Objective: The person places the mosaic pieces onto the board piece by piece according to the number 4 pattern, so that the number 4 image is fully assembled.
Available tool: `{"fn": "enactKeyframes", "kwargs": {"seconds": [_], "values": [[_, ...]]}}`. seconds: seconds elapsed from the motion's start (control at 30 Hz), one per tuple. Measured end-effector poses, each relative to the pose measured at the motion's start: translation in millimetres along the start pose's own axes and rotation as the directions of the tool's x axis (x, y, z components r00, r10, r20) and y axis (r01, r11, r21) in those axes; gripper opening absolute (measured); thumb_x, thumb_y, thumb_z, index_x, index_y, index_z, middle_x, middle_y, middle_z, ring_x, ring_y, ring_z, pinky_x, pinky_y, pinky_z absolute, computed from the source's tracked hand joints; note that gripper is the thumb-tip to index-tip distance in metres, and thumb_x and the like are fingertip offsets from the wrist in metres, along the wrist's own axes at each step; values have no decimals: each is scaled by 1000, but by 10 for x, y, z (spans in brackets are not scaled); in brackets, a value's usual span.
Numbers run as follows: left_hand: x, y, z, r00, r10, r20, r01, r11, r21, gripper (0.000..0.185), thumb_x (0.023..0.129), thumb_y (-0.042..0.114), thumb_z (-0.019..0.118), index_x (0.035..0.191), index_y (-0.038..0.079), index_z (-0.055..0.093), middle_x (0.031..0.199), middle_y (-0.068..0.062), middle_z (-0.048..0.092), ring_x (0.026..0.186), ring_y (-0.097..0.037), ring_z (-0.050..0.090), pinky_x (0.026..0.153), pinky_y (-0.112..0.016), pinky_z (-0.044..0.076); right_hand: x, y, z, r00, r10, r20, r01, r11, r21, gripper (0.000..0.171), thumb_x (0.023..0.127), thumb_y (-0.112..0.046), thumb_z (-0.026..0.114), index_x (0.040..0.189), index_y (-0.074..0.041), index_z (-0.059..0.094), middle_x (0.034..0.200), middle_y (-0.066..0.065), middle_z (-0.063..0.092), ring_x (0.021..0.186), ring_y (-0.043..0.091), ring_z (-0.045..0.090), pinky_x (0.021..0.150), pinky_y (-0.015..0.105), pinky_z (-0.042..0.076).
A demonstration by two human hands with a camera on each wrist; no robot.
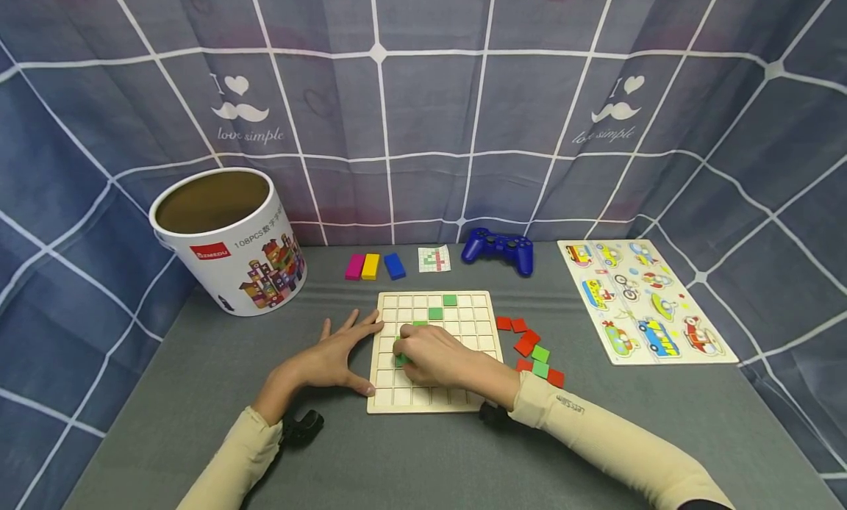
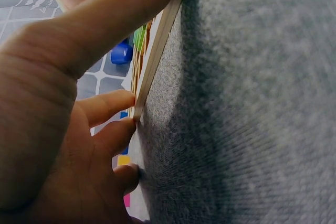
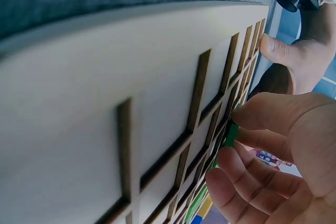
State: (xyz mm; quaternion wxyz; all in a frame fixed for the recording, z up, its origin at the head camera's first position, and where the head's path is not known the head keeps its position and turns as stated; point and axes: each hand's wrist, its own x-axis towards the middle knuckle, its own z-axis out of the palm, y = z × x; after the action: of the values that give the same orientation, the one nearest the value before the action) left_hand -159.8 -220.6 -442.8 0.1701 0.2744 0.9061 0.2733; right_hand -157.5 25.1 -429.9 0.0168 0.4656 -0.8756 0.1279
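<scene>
A pale wooden grid board (image 1: 430, 400) lies flat on the grey table. Green square tiles sit in some of its cells, such as one green tile (image 1: 450, 300) near the far edge. My right hand (image 1: 433, 356) is over the board's left half and pinches a small green tile (image 3: 231, 134) between thumb and fingers, low against the grid. Part of the board is hidden under this hand. Fingers spread, my left hand (image 1: 331, 356) rests beside the board, thumb and fingertips touching its left edge (image 2: 157, 51).
Loose red tiles (image 1: 527, 342) and green tiles (image 1: 540, 353) lie right of the board. Behind it are magenta, yellow and blue blocks (image 1: 394, 266), a pattern card (image 1: 434, 259) and a blue game controller (image 1: 498, 250). A white bucket (image 1: 231, 238) stands left; a vehicle puzzle board (image 1: 645, 300) lies right.
</scene>
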Motion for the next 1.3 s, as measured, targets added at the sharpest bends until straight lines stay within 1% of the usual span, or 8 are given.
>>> {"fn": "enactKeyframes", "kwargs": {"seconds": [0.1, 0.33, 0.47, 0.6, 0.8, 1.0, 1.17, 1.3], "values": [[-6, -10, 2, 1000, -5, 0, 5, 1000, 1, 115, 66, 53, 89, 159, 18, 31, 167, -5, 11, 150, -41, -3, 105, -75, -12, 13, -4, 9, 1000, -2, -7, 2, 1000, 1, 9, 81, -9, 75, 88, -13, 73, 78, -5, 53, 60, 6, 45, 54, 19, 38], [-1, -17, 2, 1000, 0, 0, 0, 1000, 4, 115, 66, 54, 89, 159, 19, 30, 167, -3, 11, 150, -40, -3, 106, -75, -11, -6, 3, -10, 1000, 15, 4, -15, 1000, 6, 14, 84, -14, 76, 98, -13, 75, 85, -4, 59, 63, 5, 48, 57, 19, 41], [12, -19, 4, 1000, 3, 0, -3, 1000, 11, 115, 66, 55, 89, 159, 20, 30, 167, -3, 10, 150, -39, -3, 106, -75, -11, -55, 22, -55, 1000, 16, -9, -16, 1000, -2, 16, 83, -14, 76, 98, -14, 75, 87, -4, 60, 64, 5, 48, 58, 21, 43], [16, -11, 3, 1000, -3, 2, 3, 1000, 14, 115, 66, 54, 89, 159, 19, 30, 167, -3, 10, 151, -39, -4, 106, -75, -11, -139, 72, -104, 998, 56, -28, -56, 998, -1, 18, 82, -14, 75, 100, -15, 75, 87, -6, 58, 66, 6, 49, 60, 22, 44], [3, 6, 5, 1000, -21, -2, 21, 1000, 15, 115, 65, 53, 90, 158, 18, 31, 167, -3, 12, 151, -40, -2, 106, -74, -11, -311, 170, -142, 993, 108, -45, -108, 994, 5, 21, 83, -14, 74, 104, -14, 75, 90, -6, 59, 70, 7, 51, 60, 23, 45], [-4, 3, 23, 1000, -16, -4, 16, 1000, 8, 114, 66, 51, 91, 158, 18, 32, 167, -3, 13, 151, -40, -1, 106, -74, -12, -562, 259, -138, 989, 132, -71, -130, 991, 35, 18, 81, -12, 75, 99, -15, 75, 83, -6, 57, 64, 7, 46, 56, 23, 40], [-7, -6, 20, 1000, -8, -10, 8, 1000, 2, 115, 66, 50, 91, 158, 18, 31, 167, -4, 13, 151, -40, -2, 106, -74, -12, -786, 343, -184, 982, 171, -79, -166, 983, 74, 18, 81, -10, 75, 98, -15, 75, 84, -6, 58, 63, 6, 45, 52, 22, 39], [-3, -12, 18, 1000, 1, -14, -1, 1000, 5, 115, 65, 50, 91, 158, 18, 31, 167, -4, 12, 151, -40, -1, 105, -75, -12, -944, 429, -251, 973, 202, -110, -193, 977, 88, 21, 78, -8, 75, 98, -14, 75, 85, -5, 61, 64, 6, 49, 53, 23, 42]]}}
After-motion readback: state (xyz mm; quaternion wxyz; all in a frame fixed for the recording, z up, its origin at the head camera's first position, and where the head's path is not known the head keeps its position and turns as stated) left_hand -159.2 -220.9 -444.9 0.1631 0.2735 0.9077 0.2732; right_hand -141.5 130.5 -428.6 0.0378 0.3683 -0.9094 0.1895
